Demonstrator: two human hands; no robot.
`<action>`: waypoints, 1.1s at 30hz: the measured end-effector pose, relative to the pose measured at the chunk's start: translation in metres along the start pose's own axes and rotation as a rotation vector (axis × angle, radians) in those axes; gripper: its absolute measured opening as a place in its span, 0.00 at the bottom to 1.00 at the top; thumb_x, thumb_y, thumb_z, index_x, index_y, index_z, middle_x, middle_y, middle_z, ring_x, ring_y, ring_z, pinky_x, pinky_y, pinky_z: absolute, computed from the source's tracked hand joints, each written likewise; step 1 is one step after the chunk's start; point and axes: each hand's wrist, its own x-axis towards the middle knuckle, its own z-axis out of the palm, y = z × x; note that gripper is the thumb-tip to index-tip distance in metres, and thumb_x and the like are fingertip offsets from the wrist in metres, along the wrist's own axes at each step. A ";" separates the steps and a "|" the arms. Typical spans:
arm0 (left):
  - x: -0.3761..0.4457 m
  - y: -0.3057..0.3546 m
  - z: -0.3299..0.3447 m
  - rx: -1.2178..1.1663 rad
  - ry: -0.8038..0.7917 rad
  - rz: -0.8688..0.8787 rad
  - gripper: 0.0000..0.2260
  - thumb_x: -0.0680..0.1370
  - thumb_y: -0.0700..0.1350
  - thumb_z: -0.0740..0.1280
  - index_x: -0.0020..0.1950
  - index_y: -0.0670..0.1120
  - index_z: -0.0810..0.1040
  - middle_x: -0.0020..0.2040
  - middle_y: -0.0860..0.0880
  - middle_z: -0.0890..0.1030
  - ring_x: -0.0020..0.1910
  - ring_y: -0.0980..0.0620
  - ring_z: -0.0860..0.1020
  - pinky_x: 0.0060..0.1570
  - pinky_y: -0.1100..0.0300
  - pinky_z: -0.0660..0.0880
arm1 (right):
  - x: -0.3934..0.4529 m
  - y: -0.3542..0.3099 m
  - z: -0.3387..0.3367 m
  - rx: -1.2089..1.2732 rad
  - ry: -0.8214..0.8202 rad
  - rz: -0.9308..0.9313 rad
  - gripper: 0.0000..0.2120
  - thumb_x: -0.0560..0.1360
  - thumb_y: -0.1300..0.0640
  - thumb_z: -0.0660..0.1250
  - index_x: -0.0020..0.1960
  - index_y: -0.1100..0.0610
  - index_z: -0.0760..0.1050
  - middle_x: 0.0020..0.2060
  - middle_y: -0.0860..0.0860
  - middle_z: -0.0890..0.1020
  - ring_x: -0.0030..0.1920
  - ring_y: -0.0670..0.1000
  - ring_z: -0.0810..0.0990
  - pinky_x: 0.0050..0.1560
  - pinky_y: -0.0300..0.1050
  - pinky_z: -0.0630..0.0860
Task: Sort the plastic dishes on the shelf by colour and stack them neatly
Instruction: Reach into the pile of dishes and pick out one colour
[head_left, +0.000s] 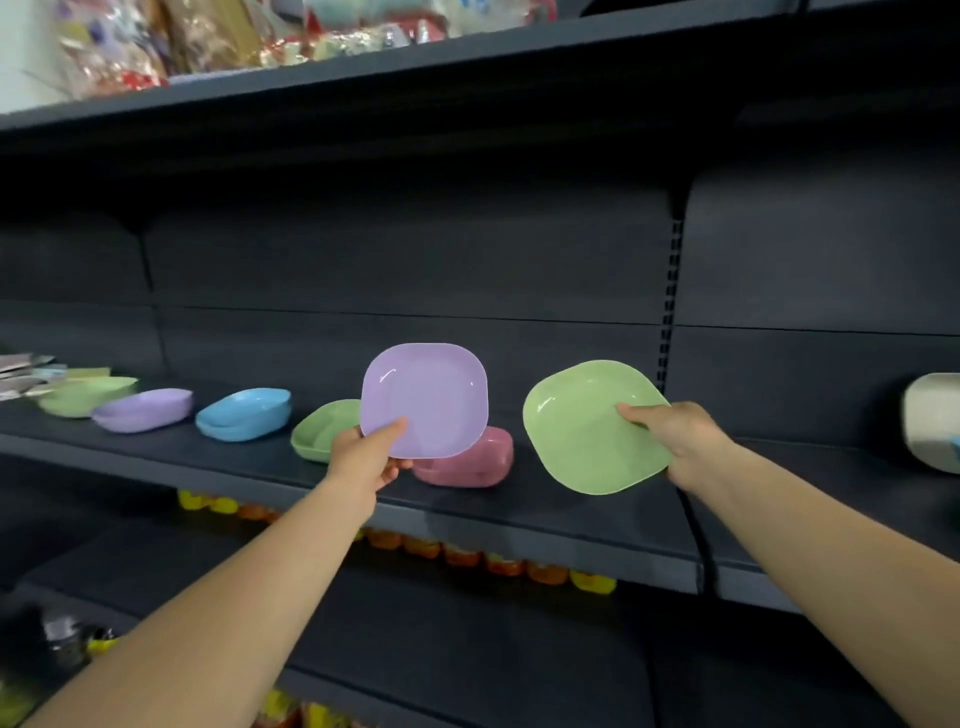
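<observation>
Head view showed the left hand (366, 457) pinching a purple dish (424, 400) by its rim. The right hand (675, 441) gripped a green dish (587, 431) above the shelf (519, 514).

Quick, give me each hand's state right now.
Left hand: pinches the purple dish by its lower edge.
Right hand: grips the green dish by its right edge.
</observation>
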 end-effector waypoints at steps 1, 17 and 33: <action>0.005 0.002 -0.016 0.009 0.010 0.007 0.05 0.75 0.42 0.69 0.50 0.45 0.76 0.39 0.46 0.79 0.27 0.52 0.73 0.28 0.63 0.70 | -0.005 -0.001 0.018 0.018 0.004 0.001 0.24 0.72 0.58 0.73 0.65 0.64 0.70 0.58 0.58 0.78 0.57 0.60 0.77 0.59 0.54 0.74; 0.113 0.018 -0.137 0.118 0.117 0.070 0.05 0.75 0.41 0.69 0.49 0.43 0.77 0.40 0.46 0.78 0.29 0.52 0.73 0.29 0.63 0.69 | 0.019 -0.015 0.200 0.043 0.001 -0.050 0.17 0.74 0.58 0.71 0.60 0.62 0.73 0.51 0.56 0.79 0.52 0.58 0.78 0.58 0.54 0.74; 0.281 0.045 -0.166 0.243 0.053 0.183 0.06 0.74 0.41 0.70 0.39 0.43 0.75 0.35 0.48 0.78 0.28 0.51 0.74 0.27 0.64 0.69 | 0.125 -0.047 0.333 0.161 -0.011 -0.077 0.19 0.73 0.59 0.71 0.62 0.65 0.73 0.51 0.57 0.78 0.49 0.58 0.77 0.49 0.50 0.73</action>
